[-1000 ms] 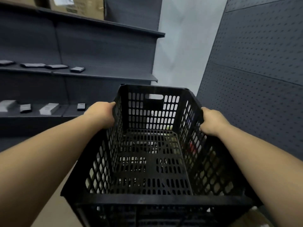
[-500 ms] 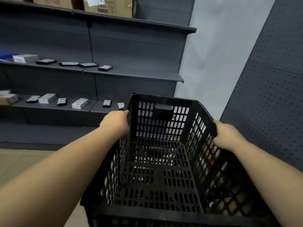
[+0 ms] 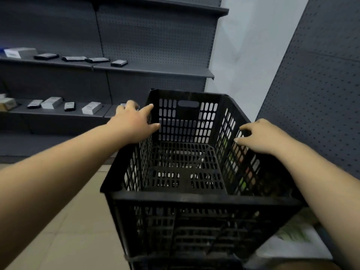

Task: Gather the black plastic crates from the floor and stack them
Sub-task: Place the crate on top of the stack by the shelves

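A black perforated plastic crate [image 3: 194, 199] stands in front of me, open side up, on top of another black crate [image 3: 185, 259] whose rim shows just beneath it. My left hand [image 3: 132, 123] is at the crate's far left rim with fingers spread and the thumb over the inner edge, no longer gripping. My right hand [image 3: 261, 135] hovers at the right rim, fingers loosely curled and apart, holding nothing. The crate is empty inside.
Grey shelving [image 3: 155, 71] along the left carries several small boxes [image 3: 91, 108]. A grey pegboard panel [image 3: 321, 94] stands close on the right. Beige floor tiles [image 3: 68, 230] lie to the left; a white bag [image 3: 292, 234] sits at lower right.
The crate has come down and now rests on the crate below. Both hands have let go of its side rims and opened.
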Motion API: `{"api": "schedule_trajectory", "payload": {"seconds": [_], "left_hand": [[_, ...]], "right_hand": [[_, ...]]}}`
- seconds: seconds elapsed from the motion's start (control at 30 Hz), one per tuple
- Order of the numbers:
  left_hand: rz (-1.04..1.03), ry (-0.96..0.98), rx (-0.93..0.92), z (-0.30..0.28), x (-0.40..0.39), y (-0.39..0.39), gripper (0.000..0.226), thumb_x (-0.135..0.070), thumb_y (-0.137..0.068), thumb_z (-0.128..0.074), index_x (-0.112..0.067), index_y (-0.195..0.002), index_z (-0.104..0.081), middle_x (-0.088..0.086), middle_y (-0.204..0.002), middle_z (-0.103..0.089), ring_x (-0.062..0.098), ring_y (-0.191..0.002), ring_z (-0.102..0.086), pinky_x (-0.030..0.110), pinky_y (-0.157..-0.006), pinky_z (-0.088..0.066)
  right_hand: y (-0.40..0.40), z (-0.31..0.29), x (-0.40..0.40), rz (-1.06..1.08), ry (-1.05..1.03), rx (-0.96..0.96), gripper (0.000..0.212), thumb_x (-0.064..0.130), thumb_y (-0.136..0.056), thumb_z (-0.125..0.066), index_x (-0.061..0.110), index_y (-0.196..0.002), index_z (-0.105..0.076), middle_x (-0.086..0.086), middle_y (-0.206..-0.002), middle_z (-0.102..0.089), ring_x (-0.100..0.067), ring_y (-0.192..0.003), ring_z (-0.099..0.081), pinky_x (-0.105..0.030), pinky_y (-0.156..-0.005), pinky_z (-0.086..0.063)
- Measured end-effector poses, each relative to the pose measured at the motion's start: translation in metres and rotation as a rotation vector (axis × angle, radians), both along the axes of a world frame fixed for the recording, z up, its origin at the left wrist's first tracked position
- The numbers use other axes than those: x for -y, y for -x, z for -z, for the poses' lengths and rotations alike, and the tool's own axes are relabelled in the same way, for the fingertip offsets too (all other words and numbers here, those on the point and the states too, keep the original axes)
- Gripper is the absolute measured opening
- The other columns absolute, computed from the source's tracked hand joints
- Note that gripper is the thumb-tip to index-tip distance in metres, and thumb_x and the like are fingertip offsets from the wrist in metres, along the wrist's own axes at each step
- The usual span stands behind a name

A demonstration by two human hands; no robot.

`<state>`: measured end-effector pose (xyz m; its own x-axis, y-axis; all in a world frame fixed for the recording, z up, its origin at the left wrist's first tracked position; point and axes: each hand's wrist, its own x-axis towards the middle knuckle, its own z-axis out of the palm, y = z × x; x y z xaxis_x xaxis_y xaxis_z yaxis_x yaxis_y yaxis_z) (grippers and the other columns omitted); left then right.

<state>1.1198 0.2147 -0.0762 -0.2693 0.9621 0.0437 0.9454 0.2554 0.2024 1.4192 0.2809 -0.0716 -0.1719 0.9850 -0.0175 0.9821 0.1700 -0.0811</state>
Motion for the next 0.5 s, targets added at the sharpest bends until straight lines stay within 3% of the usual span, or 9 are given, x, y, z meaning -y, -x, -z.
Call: {"api": "schedule_trajectory", "payload": {"seconds": [0.1,0.2,0.27,0.33,0.4,0.5], "left_hand": [[0.196,-0.173,0.061,0.002,0.07,-0.019,0.064,-0.069,-0.086,-0.038,-0.038,-0.142,-0.039,0.001,-0.141,-0.04,0.025,-0.131,-0.037,0.042,-0.11,-0.033],[0.266,-0.456,0.057,0.029,0.144,-0.042,0.064,-0.067,-0.084,-0.039,-0.033,-0.137,-0.049,-0.001,-0.132,-0.045,0.019,-0.124,-0.04,0.034,-0.106,-0.033],[0.253,-0.591,0.005,0.064,0.179,-0.055,0.065,-0.061,-0.082,-0.046,-0.027,-0.137,-0.05,0.007,-0.135,-0.043,0.026,-0.126,-0.036,0.036,-0.108,-0.027],[0.248,-0.621,-0.146,0.098,0.196,-0.062,0.069,-0.061,-0.078,-0.052,-0.03,-0.14,-0.045,0.014,-0.141,-0.037,0.038,-0.132,-0.031,0.052,-0.111,-0.027],[0.261,-0.594,-0.271,0.118,0.198,-0.059,0.075,-0.063,-0.074,-0.058,-0.037,-0.141,-0.037,0.014,-0.146,-0.03,0.043,-0.134,-0.026,0.063,-0.103,-0.03],[0.31,-0.643,-0.293,0.117,0.188,-0.046,0.072,-0.05,-0.072,-0.074,-0.034,-0.134,-0.042,0.014,-0.142,-0.036,0.046,-0.133,-0.027,0.066,-0.099,-0.034]], "right_hand": [[-0.003,-0.002,0.058,-0.112,-0.064,-0.147,0.044,0.056,-0.087,-0.055,0.036,-0.126,-0.059,0.002,-0.13,-0.058,-0.021,-0.119,-0.053,-0.031,-0.092,-0.042],[-0.004,0.019,0.125,-0.24,-0.4,-0.467,0.029,0.042,-0.087,-0.062,0.028,-0.112,-0.07,0.006,-0.114,-0.064,-0.01,-0.107,-0.055,-0.019,-0.087,-0.038],[-0.003,0.045,0.161,-0.315,-0.595,-0.595,0.022,0.031,-0.087,-0.067,0.02,-0.105,-0.073,0.003,-0.11,-0.065,-0.008,-0.104,-0.055,-0.016,-0.095,-0.036],[-0.005,0.077,0.178,-0.324,-0.683,-0.536,0.03,0.033,-0.084,-0.069,0.019,-0.111,-0.071,-0.001,-0.116,-0.063,-0.015,-0.11,-0.055,-0.031,-0.103,-0.037],[-0.01,0.098,0.183,-0.318,-0.678,-0.393,0.048,0.044,-0.08,-0.07,0.023,-0.123,-0.064,-0.002,-0.123,-0.059,-0.022,-0.119,-0.05,-0.043,-0.11,-0.027],[-0.008,0.1,0.181,-0.279,-0.634,-0.328,0.06,0.052,-0.075,-0.073,0.028,-0.127,-0.059,0.001,-0.119,-0.057,-0.02,-0.119,-0.045,-0.041,-0.113,-0.012]]}}
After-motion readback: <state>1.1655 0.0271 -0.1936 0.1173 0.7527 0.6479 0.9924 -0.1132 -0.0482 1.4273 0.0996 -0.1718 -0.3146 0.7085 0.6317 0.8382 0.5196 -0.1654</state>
